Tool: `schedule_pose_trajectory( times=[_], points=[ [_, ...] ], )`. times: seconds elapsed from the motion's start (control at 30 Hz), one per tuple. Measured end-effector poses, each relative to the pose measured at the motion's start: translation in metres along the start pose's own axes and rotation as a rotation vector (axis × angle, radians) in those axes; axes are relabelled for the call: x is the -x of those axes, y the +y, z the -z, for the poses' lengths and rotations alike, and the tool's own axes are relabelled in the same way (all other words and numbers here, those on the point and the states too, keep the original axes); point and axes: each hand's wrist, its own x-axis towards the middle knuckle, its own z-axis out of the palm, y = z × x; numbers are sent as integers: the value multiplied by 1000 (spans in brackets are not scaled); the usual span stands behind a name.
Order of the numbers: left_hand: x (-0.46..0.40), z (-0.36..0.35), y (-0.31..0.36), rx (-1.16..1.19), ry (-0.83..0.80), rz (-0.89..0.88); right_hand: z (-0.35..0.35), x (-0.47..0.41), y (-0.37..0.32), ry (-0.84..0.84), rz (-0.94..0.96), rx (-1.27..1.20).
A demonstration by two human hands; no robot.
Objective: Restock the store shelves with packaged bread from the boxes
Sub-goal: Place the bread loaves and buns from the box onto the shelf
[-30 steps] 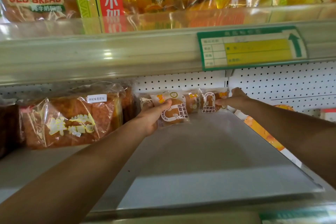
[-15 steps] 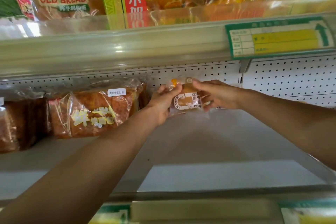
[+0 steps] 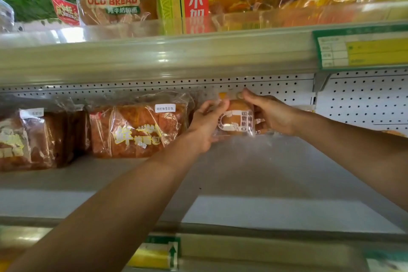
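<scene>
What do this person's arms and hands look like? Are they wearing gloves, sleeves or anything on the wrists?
Both arms are bare as far as the head view shows: no sleeve reaches into the picture. The left hand and right hand wear no gloves. No watch, bracelet or ring shows on the wrists or the visible fingers. Some fingers are hidden behind a bread packet, so rings there cannot be ruled out.

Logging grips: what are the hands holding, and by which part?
Both hold one small bread packet: left hand at its left edge, right hand at its right side.
</scene>
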Motion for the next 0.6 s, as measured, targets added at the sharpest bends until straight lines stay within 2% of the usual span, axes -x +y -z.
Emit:
schedule_pose_trajectory(
  times=[0.13,0.2,0.27,0.37,0.5,0.6],
  points=[
    [5,11,3,-283,-23,-236,12,7,0,-59,5,48],
    [5,14,4,-362,27,-301,15,12,1,-94,-30,86],
    [7,14,6,-343,97,-272,15,13,2,-73,-64,68],
    [9,14,7,-195,180,-186,12,9,8,48,-102,-14],
    [17,24,8,-131,256,-308,-4,-2,26,253,-175,-95],
    [25,35,11,-137,283,-358,-24,-14,35,280,-210,-68]
  ],
)
